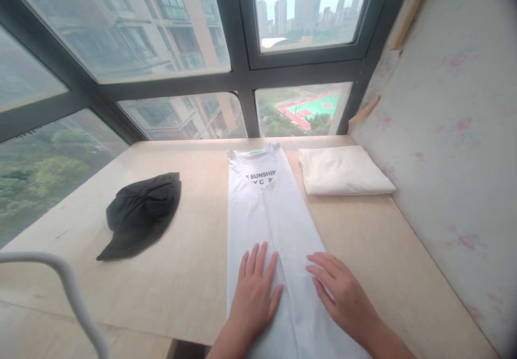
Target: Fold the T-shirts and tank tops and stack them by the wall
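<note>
A white T-shirt [258,216] lies lengthwise on the pale wooden surface, its sides folded in so that they meet along a line down the middle. Its neckline is at the far end, and part of some dark printed lettering shows there. My left hand [256,289] rests flat on the left half of the shirt with its fingers spread. Over the shirt's right edge is my right hand [341,289], fingers apart and slightly bent, holding nothing. Whether its fingertips press on the cloth I cannot tell. The shirt's near end runs out of view.
A black hat [143,208] lies to the left. A folded cream cloth [345,170] sits at the back right, beside the flowered wall [452,187]. Windows in dark frames [299,79] border the far side. A white curved tube [72,289] juts in at the lower left.
</note>
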A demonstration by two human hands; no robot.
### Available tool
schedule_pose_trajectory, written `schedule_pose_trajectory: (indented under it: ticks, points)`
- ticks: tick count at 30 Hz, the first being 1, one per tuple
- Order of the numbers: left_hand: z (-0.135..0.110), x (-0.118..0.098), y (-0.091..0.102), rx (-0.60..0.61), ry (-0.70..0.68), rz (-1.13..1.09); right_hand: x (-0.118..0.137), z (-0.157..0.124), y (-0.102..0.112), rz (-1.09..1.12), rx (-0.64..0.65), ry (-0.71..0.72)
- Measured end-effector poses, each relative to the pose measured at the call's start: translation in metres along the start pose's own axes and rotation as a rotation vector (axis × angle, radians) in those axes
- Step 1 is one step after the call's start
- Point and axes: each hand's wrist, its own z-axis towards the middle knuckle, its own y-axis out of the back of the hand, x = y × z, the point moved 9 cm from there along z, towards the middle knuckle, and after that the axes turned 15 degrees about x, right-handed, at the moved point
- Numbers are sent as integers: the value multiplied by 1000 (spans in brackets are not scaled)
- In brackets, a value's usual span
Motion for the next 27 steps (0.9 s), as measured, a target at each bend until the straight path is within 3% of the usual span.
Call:
schedule_pose_trajectory:
  ticks: [5,8,10,12,14,17,21,24,27]
  points:
    - [-5,-16,4,-14,4,21,17,48,-10,-70,55,35]
    - [-12,-17,5,-3,-21,-19,14,54,-27,-140,93,35]
    - [-8,-4,8,-15,-6,-81,10,51,-39,-187,113,39]
    - [7,27,14,-54,72,-135,8,46,-46,-218,122,41]
    - [35,70,18,-75,201,-160,8,43,-49,-227,120,37]
    - [98,144,16,-17,393,-166,10,42,-47,-225,106,44]
    - [180,220,18,4,512,-171,12,43,-44,-266,71,70]
    - [222,255,19,6,559,-173,13,44,-42,-329,16,119]
    - [249,271,19,-4,545,-164,14,45,-41,-376,-25,167]
